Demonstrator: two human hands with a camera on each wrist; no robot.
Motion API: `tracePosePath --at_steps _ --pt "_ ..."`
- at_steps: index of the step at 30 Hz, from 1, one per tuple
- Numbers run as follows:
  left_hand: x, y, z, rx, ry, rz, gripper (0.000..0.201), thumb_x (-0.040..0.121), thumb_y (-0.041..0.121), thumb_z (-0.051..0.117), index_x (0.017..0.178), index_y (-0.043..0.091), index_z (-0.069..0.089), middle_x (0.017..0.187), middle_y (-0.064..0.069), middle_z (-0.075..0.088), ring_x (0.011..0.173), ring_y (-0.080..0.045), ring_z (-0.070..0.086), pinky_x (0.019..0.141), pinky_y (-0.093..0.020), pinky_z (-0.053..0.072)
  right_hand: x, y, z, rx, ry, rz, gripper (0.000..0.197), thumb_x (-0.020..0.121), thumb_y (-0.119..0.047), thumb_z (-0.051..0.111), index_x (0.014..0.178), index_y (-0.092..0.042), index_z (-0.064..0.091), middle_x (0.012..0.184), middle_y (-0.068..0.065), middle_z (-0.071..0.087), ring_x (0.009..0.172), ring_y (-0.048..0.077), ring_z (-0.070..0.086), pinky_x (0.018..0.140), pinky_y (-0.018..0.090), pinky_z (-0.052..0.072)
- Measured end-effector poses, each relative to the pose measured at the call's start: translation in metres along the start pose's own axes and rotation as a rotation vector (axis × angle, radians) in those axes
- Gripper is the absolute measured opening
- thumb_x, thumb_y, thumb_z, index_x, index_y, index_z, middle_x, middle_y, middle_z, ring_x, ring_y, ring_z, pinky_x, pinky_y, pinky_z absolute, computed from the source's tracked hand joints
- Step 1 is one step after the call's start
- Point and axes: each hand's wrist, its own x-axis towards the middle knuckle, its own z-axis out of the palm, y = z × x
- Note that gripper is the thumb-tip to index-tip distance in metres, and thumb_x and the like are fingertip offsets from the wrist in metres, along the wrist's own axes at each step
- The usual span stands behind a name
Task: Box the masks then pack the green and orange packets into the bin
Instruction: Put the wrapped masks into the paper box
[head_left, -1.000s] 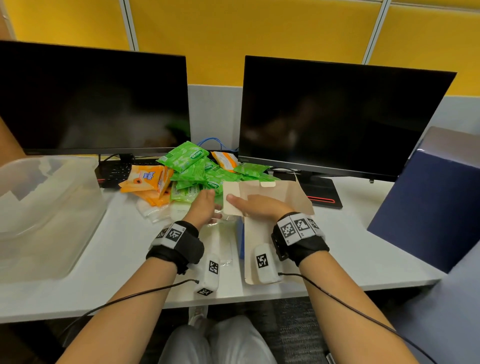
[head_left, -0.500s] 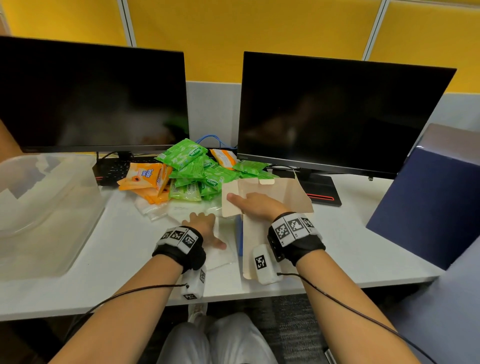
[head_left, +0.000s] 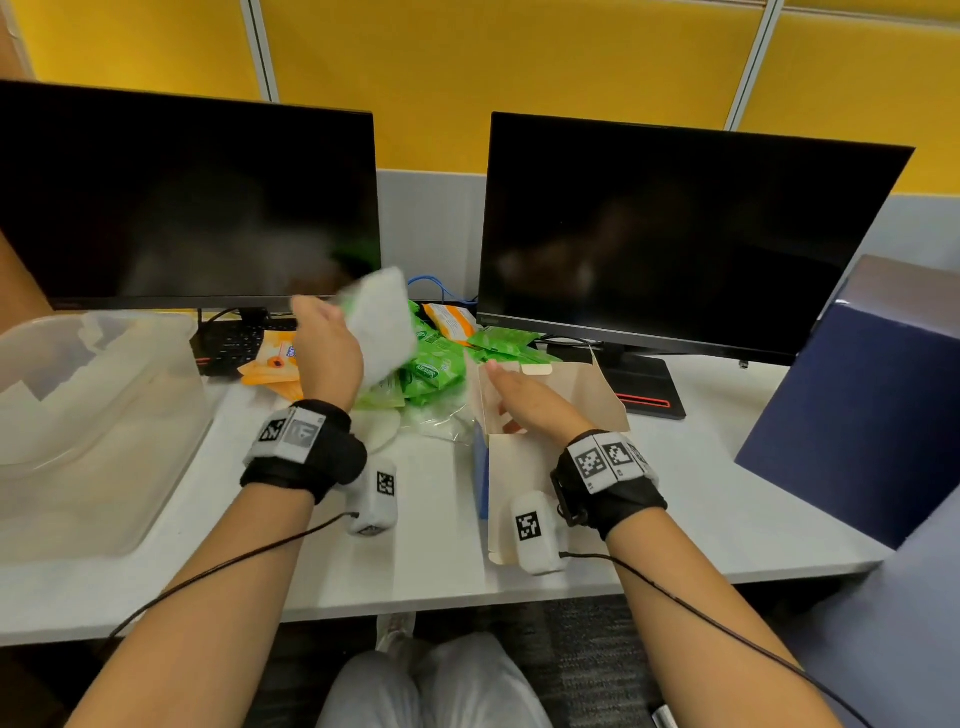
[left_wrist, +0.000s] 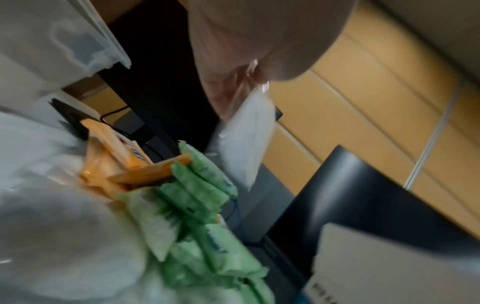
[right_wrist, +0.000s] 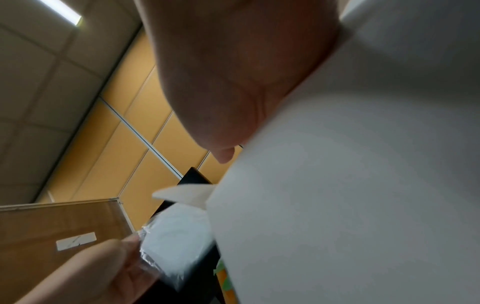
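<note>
My left hand (head_left: 327, 348) is raised over the packet pile and pinches a white mask (head_left: 382, 322) in a clear wrapper; the left wrist view shows the same mask (left_wrist: 246, 139) hanging from the fingers. My right hand (head_left: 524, 402) lies on the open cardboard box (head_left: 519, 467), fingers along its raised flap and the thumb tucked at the opening. In the right wrist view the palm presses the box wall (right_wrist: 363, 185). More wrapped masks (head_left: 382, 431) lie on the desk. Green packets (head_left: 436, 366) and orange packets (head_left: 270, 364) are heaped behind them.
A clear plastic bin (head_left: 78, 415) stands at the left of the desk (head_left: 727, 509). Two dark monitors (head_left: 675, 249) and a keyboard (head_left: 234, 343) line the back. A dark blue chair back (head_left: 857, 405) is at the right.
My left hand has lifted from the desk with a wrapped mask and now holds it up above the packets. The right hand stays on the box, whose flap now stands more open.
</note>
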Motion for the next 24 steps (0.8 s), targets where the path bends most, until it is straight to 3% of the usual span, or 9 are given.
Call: tracePosePath --at_steps 2,4,8,10,13,18,20,22,24 --pt "0.005 0.014 0.000 -0.245 0.192 -0.041 0.008 0.097 0.004 0.030 0.101 0.010 0.035 0.100 -0.005 0.046 0.090 -0.018 0.045 0.074 -0.023 0.037 0.000 0.000 -0.002 0.097 -0.019 0.003 0.063 0.101 -0.050 0.010 0.142 -0.012 0.041 0.128 0.014 0.055 0.094 0.021 0.056 0.067 0.023 0.042" --pt "0.009 0.021 0.004 -0.449 0.226 -0.095 0.014 0.093 0.004 0.032 0.104 0.012 0.035 0.103 -0.003 0.044 0.091 -0.019 0.048 0.077 -0.026 0.044 0.002 0.003 -0.005 0.240 -0.009 0.009 0.064 0.100 -0.054 0.011 0.142 -0.016 0.041 0.126 0.009 0.055 0.095 0.019 0.055 0.067 0.023 0.044" --pt "-0.012 0.032 0.026 -0.505 -0.094 -0.019 0.040 0.086 -0.002 0.041 0.110 0.030 0.037 0.121 -0.008 0.047 0.103 -0.024 0.055 0.083 -0.037 0.051 0.003 0.014 -0.009 0.731 0.060 0.027 0.067 0.094 -0.066 0.022 0.136 -0.022 0.048 0.118 0.007 0.059 0.094 0.026 0.064 0.074 0.039 0.057" --pt "-0.030 0.037 0.042 -0.339 -0.310 0.090 0.039 0.083 -0.007 0.038 0.095 0.027 0.052 0.112 -0.010 0.057 0.097 -0.029 0.058 0.079 -0.043 0.049 0.001 0.018 -0.012 0.897 0.056 0.003 0.063 0.093 -0.065 0.028 0.130 -0.022 0.054 0.119 0.009 0.064 0.100 0.032 0.066 0.081 0.048 0.057" --pt "-0.047 0.035 0.064 -0.210 -0.444 0.019 0.050 0.081 -0.013 0.034 0.074 0.025 0.064 0.114 -0.016 0.064 0.103 -0.034 0.060 0.091 -0.048 0.050 -0.001 0.022 -0.017 1.054 0.028 -0.075 0.058 0.093 -0.067 0.027 0.118 -0.026 0.061 0.113 0.007 0.070 0.102 0.032 0.067 0.077 0.050 0.057" --pt "-0.061 0.044 0.079 -0.117 -0.401 -0.044 0.036 0.090 -0.004 0.040 0.116 0.005 0.061 0.129 -0.013 0.054 0.121 -0.026 0.050 0.104 -0.034 0.041 0.002 0.030 -0.025 1.326 -0.001 -0.119 0.086 0.079 -0.084 0.018 0.136 -0.027 0.048 0.131 0.009 0.060 0.118 0.034 0.058 0.095 0.059 0.045" --pt "-0.063 0.045 0.079 -0.033 -0.465 0.057 0.035 0.090 0.001 0.049 0.124 0.005 0.053 0.133 -0.012 0.043 0.124 -0.023 0.044 0.104 -0.025 0.033 0.003 0.030 -0.024 1.347 0.029 -0.106 0.078 0.082 -0.079 0.030 0.136 -0.026 0.048 0.130 0.008 0.061 0.119 0.032 0.057 0.101 0.060 0.040" --pt "-0.063 0.044 0.077 0.035 -0.513 0.140 0.040 0.085 0.000 0.056 0.124 0.007 0.050 0.131 -0.010 0.040 0.123 -0.023 0.042 0.096 -0.014 0.029 0.003 0.030 -0.022 1.326 0.052 -0.119 0.057 0.091 -0.056 0.048 0.136 -0.022 0.047 0.128 0.009 0.062 0.119 0.031 0.058 0.102 0.060 0.040" --pt "-0.064 0.037 0.075 0.112 -0.567 0.169 0.058 0.075 0.005 0.068 0.127 0.012 0.043 0.130 -0.009 0.037 0.123 -0.025 0.040 0.097 -0.017 0.030 0.003 0.031 -0.020 1.324 0.086 -0.106 0.044 0.096 -0.034 0.050 0.138 -0.020 0.043 0.128 0.010 0.061 0.117 0.031 0.059 0.099 0.058 0.043"
